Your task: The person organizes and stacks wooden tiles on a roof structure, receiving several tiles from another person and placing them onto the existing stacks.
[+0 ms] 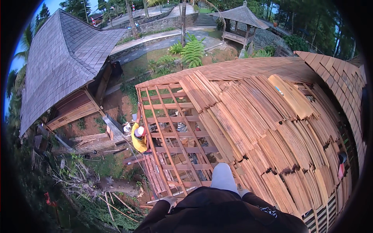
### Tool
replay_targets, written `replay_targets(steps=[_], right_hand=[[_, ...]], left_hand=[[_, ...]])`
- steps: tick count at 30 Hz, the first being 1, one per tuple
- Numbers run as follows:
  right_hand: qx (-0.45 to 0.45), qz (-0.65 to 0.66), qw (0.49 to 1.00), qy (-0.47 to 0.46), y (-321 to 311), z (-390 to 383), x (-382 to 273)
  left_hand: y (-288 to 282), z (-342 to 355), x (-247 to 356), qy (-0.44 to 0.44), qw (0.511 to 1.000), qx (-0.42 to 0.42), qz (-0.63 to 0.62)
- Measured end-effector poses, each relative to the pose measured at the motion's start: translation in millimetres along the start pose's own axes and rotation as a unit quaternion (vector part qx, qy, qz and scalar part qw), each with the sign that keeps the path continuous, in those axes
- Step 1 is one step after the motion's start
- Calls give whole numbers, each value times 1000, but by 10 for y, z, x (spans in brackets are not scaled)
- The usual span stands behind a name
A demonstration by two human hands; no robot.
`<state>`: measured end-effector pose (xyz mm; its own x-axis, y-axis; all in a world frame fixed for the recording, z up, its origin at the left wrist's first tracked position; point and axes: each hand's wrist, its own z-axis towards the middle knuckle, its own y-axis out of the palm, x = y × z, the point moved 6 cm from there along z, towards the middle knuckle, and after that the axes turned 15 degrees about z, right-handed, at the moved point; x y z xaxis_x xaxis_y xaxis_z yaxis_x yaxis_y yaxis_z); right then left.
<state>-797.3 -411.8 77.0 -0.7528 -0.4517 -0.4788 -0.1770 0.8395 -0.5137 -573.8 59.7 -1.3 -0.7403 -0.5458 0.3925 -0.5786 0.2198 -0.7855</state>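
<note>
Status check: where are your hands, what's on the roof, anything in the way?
Left hand gloved, near the bare battens; grip unclear. Right hand out of view. Loose shingles stacked across roof. Person in yellow shirt below the eave.

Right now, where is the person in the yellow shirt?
In the head view, the person in the yellow shirt stands left of centre, below the roof's bare wooden battens.

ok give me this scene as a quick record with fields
place: on a roof under construction
left hand: gloved, by the bare battens
right hand: not visible
shingles: loose stacks across the roof
knee: grey trousers, on the battens
other person: yellow shirt, white cap, below the left edge
surroundings: shingled house, gazebo
</note>
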Motion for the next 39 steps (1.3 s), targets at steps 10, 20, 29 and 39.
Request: replay_targets(steps=[10,20,29,39], right_hand=[[56,99,993,33,-176,255,359],[9,89,995,32,-99,99,74],[-16,62,997,34,-186,-190,-405],[12,100,990,96,-127,-142,-63]], left_hand=[[-218,58,157,-204,937,-53,-278],[-470,-223,328,-245,920,-62,-300],[-28,-214,-26,-237,929,-8,-282],[144,-160,-189,-289,898,11,-331]])
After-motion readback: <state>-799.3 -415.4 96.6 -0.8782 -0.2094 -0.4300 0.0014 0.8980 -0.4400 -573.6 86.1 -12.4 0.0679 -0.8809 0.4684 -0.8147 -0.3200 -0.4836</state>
